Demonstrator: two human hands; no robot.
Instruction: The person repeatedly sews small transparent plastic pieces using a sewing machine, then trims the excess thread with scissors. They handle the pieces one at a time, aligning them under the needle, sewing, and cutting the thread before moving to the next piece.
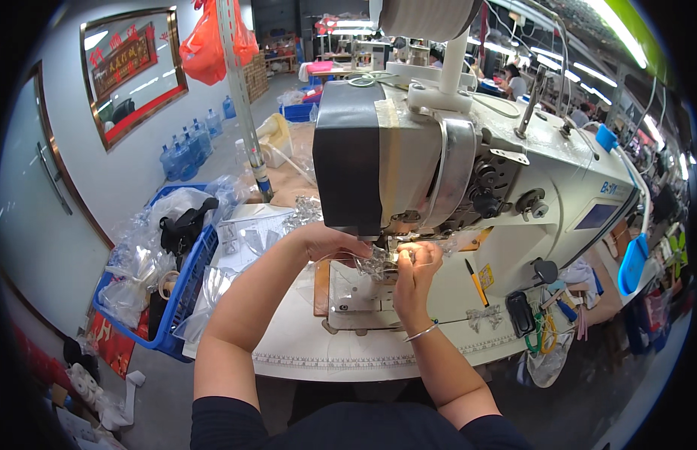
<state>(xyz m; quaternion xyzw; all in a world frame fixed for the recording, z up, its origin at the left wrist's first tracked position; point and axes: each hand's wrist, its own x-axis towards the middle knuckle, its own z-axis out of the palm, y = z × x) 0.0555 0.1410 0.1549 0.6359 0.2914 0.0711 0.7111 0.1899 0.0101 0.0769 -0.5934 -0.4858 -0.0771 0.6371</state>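
A white industrial sewing machine (pixel 543 180) stands before me, its dark-fronted head over my hands. Beneath the needle area lies a small crumpled piece of clear, shiny material (pixel 375 264). My left hand (pixel 335 244) comes in from the left and grips this piece, fingers partly hidden behind it. On the other side, my right hand (pixel 418 262) is closed in a pinch close to the presser foot, at the piece's right edge. What exactly sits between its fingertips is too small to make out. A lamp lights the spot between both hands.
Left of the table is a blue basket (pixel 185 300) of clear plastic bags and a black item. An orange-and-black pen (pixel 477 283), clear scraps (pixel 485 318) and scissors (pixel 547 334) lie to the right. A metal post (pixel 247 112) rises behind at left.
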